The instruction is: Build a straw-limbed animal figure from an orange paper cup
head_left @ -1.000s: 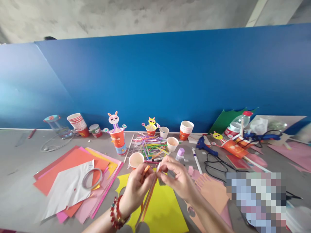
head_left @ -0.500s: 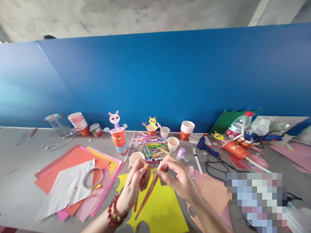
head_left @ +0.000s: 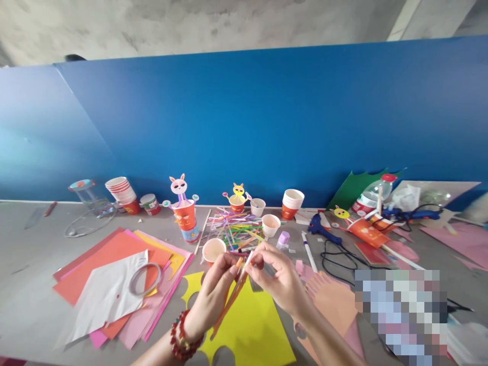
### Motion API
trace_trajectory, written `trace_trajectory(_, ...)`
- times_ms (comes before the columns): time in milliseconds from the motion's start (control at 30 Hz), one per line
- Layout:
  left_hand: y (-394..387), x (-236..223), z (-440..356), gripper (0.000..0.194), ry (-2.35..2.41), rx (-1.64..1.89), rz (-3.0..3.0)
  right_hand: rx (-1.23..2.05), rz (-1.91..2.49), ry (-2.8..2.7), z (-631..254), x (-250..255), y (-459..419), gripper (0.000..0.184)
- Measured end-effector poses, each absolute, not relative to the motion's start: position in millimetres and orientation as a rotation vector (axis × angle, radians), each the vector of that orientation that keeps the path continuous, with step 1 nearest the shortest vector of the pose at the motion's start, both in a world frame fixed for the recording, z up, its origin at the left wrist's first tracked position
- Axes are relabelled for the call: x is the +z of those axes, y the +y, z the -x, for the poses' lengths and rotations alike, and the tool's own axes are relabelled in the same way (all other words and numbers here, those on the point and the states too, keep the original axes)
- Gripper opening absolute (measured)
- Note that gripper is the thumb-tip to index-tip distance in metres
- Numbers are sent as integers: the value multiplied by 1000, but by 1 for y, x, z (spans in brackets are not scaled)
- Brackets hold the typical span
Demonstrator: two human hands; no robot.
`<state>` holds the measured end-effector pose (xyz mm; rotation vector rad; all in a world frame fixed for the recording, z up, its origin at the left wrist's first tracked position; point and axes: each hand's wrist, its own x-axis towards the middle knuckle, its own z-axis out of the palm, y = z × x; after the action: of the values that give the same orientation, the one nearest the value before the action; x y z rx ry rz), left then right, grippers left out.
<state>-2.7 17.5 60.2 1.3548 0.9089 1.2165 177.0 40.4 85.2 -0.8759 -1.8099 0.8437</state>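
Observation:
My left hand [head_left: 213, 292], with a red bead bracelet on the wrist, is closed round two or three orange straws [head_left: 227, 307] that slant down toward me. My right hand [head_left: 276, 277] pinches the upper end of a pale straw [head_left: 247, 263] right against the orange ones. Both hands meet above a yellow paper sheet [head_left: 253, 330] on the grey table. A white paper cup [head_left: 213, 250] stands just beyond my left hand, and a heap of coloured straws [head_left: 238, 229] lies behind it.
Stacked coloured paper with a tape ring [head_left: 144, 278] lies at left. Bunny cup crafts [head_left: 185, 213], cup stacks [head_left: 293, 203], a blue glue gun [head_left: 322, 229] with black cord, a pen [head_left: 308, 251] and a bottle [head_left: 375, 195] stand along the blue partition. A blurred patch covers the lower right.
My hands have come closer together, bringing the orange straws up against the pale straw. The straws tilt a little more to the right than a second ago.

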Motion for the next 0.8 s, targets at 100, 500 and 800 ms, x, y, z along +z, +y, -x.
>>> trace_trajectory(100,16,60,1,24,896,1223,-1338,848,886,-1804,-177,85,40,16)
trace_trajectory(500,16,55,-3,24,846,1221,-1284,837,898,-1813,-177,82,42,14)
trace_trajectory(800,15,50,-6,22,802,1252,-1231,820,892,-1812,-177,79,43,14)
